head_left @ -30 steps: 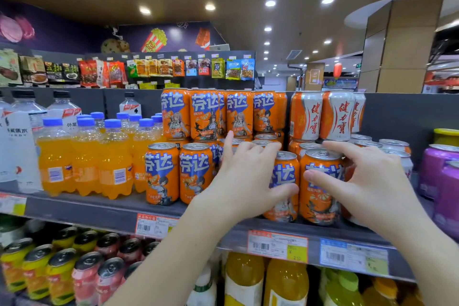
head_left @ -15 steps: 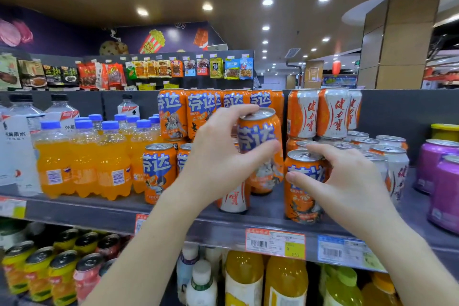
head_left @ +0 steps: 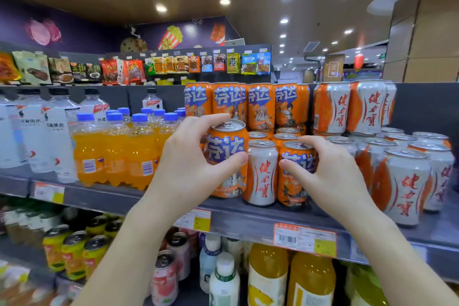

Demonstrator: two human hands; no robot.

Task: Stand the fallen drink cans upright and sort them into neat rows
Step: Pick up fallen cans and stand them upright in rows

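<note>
Supermarket shelf (head_left: 243,217), cans packed tight. On it the left hand (head_left: 188,164) wraps thumb and fingers round an orange can (head_left: 227,156), slightly tilted, low at the shelf front. The right hand (head_left: 332,174) grips a second orange can (head_left: 296,174), and a white can (head_left: 262,171) stands between the hands. Best to seat the held can flat, label forward, while the right hand braces the neighbours against toppling.

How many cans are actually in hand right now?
2. The left hand grips the left orange can; the right hand grips the right orange can. A white can stands between them, unheld. Neither hand appears to hide another.
</note>
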